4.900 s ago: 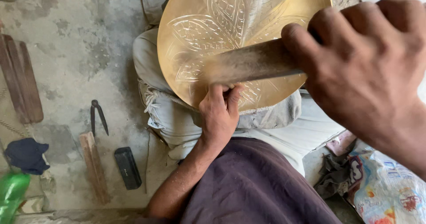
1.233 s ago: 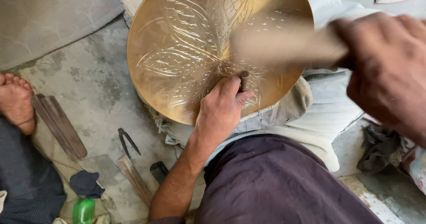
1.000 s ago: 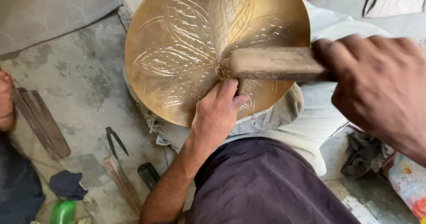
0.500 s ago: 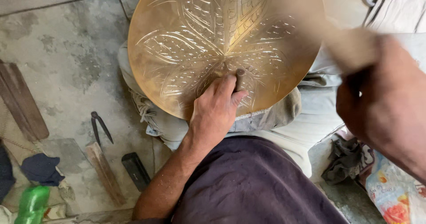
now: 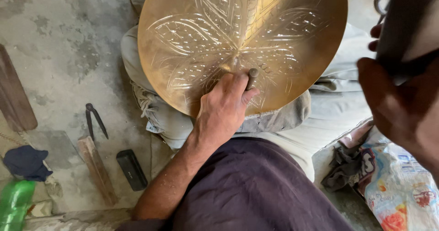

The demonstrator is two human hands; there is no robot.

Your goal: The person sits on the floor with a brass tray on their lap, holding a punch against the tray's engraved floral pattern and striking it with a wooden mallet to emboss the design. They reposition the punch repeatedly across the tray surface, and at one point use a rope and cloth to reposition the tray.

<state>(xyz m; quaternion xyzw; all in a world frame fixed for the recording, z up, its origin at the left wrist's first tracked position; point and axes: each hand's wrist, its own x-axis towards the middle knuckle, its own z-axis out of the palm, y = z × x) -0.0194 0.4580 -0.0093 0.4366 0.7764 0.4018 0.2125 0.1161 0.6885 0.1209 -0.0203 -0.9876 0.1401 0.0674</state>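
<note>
A large round brass plate (image 5: 192,34) with engraved leaf patterns rests tilted on my lap over grey trousers. My left hand (image 5: 224,107) lies on its lower part and grips a small metal chisel (image 5: 252,77), whose tip stands on the engraved surface. My right hand (image 5: 402,107) is raised close to the camera at the right edge, closed round the handle of a dark wooden mallet (image 5: 404,25) that points upward. The mallet head is blurred and partly out of view.
On the concrete floor to the left lie metal dividers (image 5: 93,120), a wooden stick (image 5: 97,168), a small black block (image 5: 131,169), a dark cloth (image 5: 25,160), a green bottle (image 5: 13,203) and a wooden plank (image 5: 16,98). A printed plastic bag (image 5: 402,190) and dark rags (image 5: 343,169) lie at the right.
The mallet, down at the chisel one second ago, has swung up and to the right. My left hand stays with the chisel on the plate. The view has shifted slightly.
</note>
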